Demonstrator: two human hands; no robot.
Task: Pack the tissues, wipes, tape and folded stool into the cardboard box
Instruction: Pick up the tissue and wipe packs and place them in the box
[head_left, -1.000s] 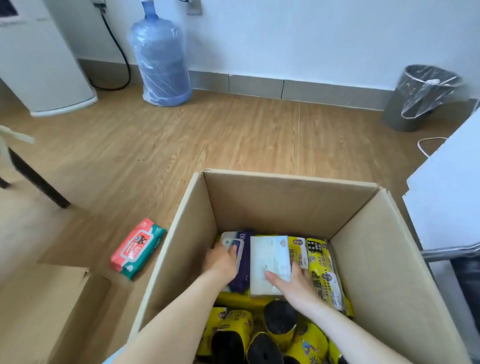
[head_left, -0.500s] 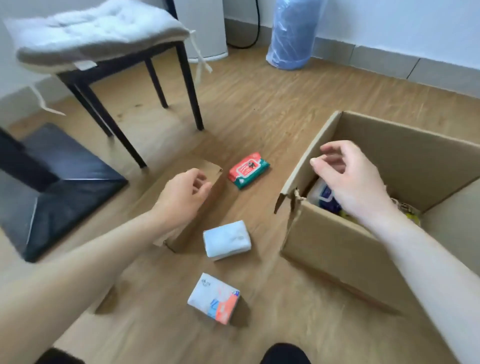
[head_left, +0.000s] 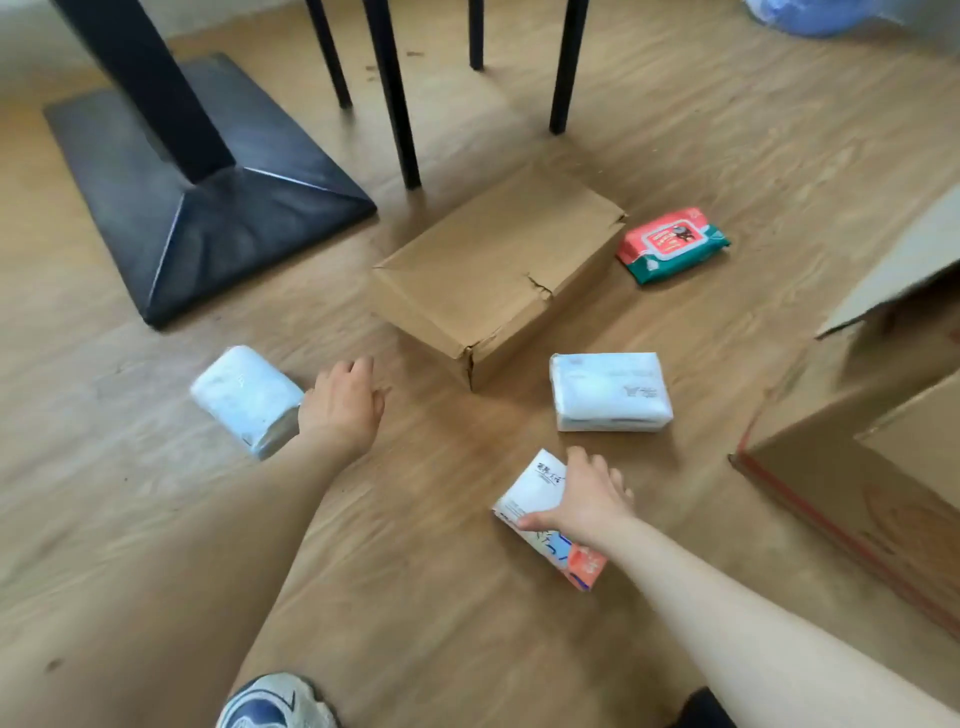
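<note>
On the wooden floor lie three tissue packs. My right hand (head_left: 584, 501) is closed over the top of a white and orange tissue pack (head_left: 530, 493), thumb on its near side and fingers over its far edge. My left hand (head_left: 340, 410) is palm down with fingers apart, its outer edge touching a pale blue tissue pack (head_left: 241, 397). A white tissue pack (head_left: 610, 392) lies between my hands and the big cardboard box (head_left: 857, 467) at the right, whose inside is out of view. A red and green wipes pack (head_left: 672, 244) lies farther back.
A small closed cardboard box (head_left: 493, 270) sits in the middle of the floor, just beyond my hands. Behind it stand black chair legs (head_left: 395, 104) and a black table base (head_left: 197, 197). My shoe (head_left: 275, 701) shows at the bottom edge.
My view swung left and down, away from the big box. My right hand left the box rim and came down onto the white and orange pack. My left hand moved to the pale blue pack.
</note>
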